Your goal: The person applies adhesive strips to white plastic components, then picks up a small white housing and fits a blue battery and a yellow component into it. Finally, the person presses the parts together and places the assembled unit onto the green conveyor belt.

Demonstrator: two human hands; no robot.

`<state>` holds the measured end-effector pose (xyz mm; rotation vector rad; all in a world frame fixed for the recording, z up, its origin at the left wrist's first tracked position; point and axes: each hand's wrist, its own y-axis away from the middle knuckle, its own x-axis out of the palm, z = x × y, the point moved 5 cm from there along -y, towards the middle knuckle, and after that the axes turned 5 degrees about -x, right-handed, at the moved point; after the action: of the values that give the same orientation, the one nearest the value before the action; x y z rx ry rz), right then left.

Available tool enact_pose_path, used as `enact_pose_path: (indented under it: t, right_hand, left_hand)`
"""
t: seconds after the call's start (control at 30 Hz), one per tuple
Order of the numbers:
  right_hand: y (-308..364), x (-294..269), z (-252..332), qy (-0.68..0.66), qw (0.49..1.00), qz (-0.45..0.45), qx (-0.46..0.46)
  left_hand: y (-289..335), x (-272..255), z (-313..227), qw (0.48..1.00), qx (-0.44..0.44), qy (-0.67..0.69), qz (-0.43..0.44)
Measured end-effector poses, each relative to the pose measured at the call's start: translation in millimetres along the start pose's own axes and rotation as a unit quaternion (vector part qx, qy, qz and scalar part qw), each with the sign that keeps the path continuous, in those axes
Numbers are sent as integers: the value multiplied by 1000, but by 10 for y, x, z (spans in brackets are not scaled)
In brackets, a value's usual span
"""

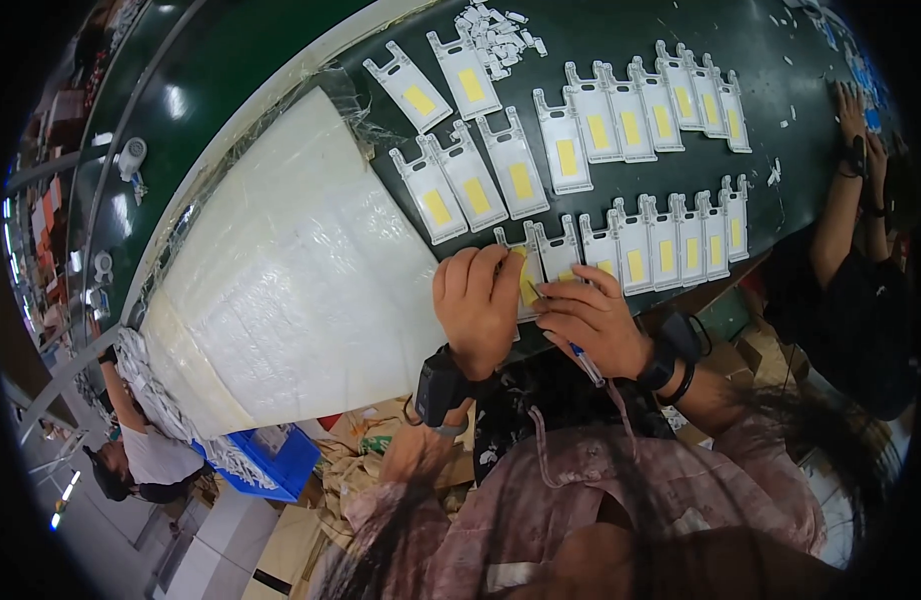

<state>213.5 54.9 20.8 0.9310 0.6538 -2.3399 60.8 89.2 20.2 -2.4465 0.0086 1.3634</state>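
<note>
Near the table's close edge, my left hand (478, 300) is closed, thumb and index finger pinching the edge of a yellow rectangular sticker (529, 285) on a white plastic panel (528, 308). My right hand (601, 325) is closed around a slim pen-like tool (586, 362) with a blue and white rear end. Its thin tip meets the yellow sticker, close to the left fingertips. My fingers partly cover this panel. Just beyond my right fingers lies a similar panel (559, 250) with two prongs, a slot and a yellow rectangle.
Several more panels (621, 115) lie in overlapping rows on the dark green table (671, 165). Small white parts (496, 40) are heaped at the far edge. A large plastic-wrapped white sheet (291, 270) fills the left. Another person's hands (853, 115) work at far right; a blue crate (271, 462) stands lower left.
</note>
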Motion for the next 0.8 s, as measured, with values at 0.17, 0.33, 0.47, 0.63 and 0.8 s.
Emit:
enact_pose_path:
  t: [0.17, 0.33, 0.47, 0.63, 0.8]
  right_hand:
    - [-14, -9, 6, -1, 1000, 2, 5]
    - [-13, 1, -8, -1, 1000, -1, 11]
    - [-5, 6, -4, 2, 1000, -1, 9]
    - [2, 6, -5, 8, 1000, -4, 8]
    - [8, 15, -15, 7, 1000, -11, -3]
  left_hand:
    - [6, -7, 12, 999, -6, 30, -23]
    - [26, 21, 13, 999, -9, 29, -24]
    - [-34, -9, -58, 1000, -11, -11, 12]
    - [-84, -48, -87, 997, 35, -51, 43]
    - [-74, -3, -25, 990, 110, -79, 35]
